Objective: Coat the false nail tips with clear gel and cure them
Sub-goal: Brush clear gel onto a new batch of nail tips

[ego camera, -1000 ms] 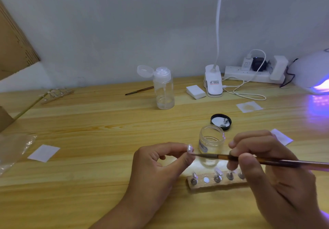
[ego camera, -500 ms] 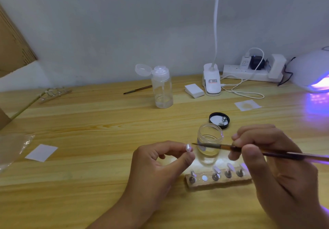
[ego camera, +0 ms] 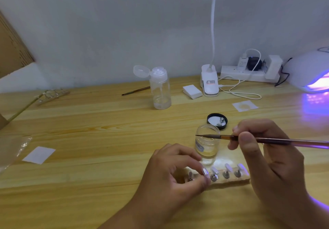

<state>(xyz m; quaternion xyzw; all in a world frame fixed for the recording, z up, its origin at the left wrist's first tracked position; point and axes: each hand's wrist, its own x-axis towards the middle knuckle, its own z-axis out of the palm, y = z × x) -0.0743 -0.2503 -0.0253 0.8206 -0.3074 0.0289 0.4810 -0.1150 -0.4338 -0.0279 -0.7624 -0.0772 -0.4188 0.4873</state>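
Observation:
My left hand (ego camera: 175,171) pinches a false nail tip (ego camera: 204,171) on its small metal stand, low over the wooden holder strip (ego camera: 229,181). Three more tips on stands (ego camera: 227,170) sit upright in the strip to the right. My right hand (ego camera: 263,150) grips a thin brown brush (ego camera: 249,138), whose point hovers across the open mouth of the small clear gel jar (ego camera: 207,142). The jar's black lid (ego camera: 217,121) lies behind it, upside down, with a metal stand in it. The white curing lamp (ego camera: 311,73) glows purple at the far right.
A clear pump bottle (ego camera: 160,90) with open cap stands mid-table, a second brush (ego camera: 136,91) behind it. A white block (ego camera: 192,91), a clip lamp base (ego camera: 209,83), a power strip (ego camera: 249,74) with cables, paper pads (ego camera: 245,106) (ego camera: 39,154) and a plastic bag (ego camera: 10,148) lie around.
My left hand dropped with the tip from beside the brush down to the holder strip. The brush drew back right and up, its point now over the jar.

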